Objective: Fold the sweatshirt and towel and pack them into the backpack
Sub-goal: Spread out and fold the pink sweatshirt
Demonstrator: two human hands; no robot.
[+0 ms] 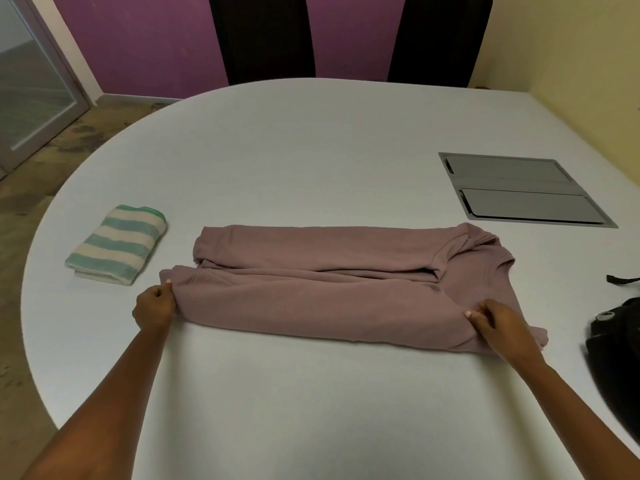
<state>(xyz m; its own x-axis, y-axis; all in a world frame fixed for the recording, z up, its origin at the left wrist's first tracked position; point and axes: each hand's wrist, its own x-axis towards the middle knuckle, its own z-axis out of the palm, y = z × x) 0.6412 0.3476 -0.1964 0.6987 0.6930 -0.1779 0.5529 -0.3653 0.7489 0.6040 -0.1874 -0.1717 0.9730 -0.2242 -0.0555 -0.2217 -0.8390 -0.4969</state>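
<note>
- Towel (116, 244), striped green and cream, lies folded in a small block well left of the sweatshirt (329, 299), apart from it, on the white table (311, 150).
- Left hand (154, 308) is at the sweatshirt's left end, fingers curled and pinching the corner of the near folded layer, thumb on top of the cloth.
- The sweatshirt, mauve, lies flat across the table as a long band. Its far side is folded inward and its near side is doubled over toward the middle. The neckline is at its right end.
- Right hand (495, 323) is at the sweatshirt's near right corner, just below the neckline, fingers bent and gripping the same near fold. The cloth bunches slightly under it.
- A grey recessed panel (523, 190) sits in the table beyond the sweatshirt's right end, apart from it.
- The backpack (616, 341), black, lies right of the sweatshirt at the table's edge, cut off by the frame and not touching the cloth.
- Two dark chairs (263, 36) stand beyond the sweatshirt, on the far side of the table.
</note>
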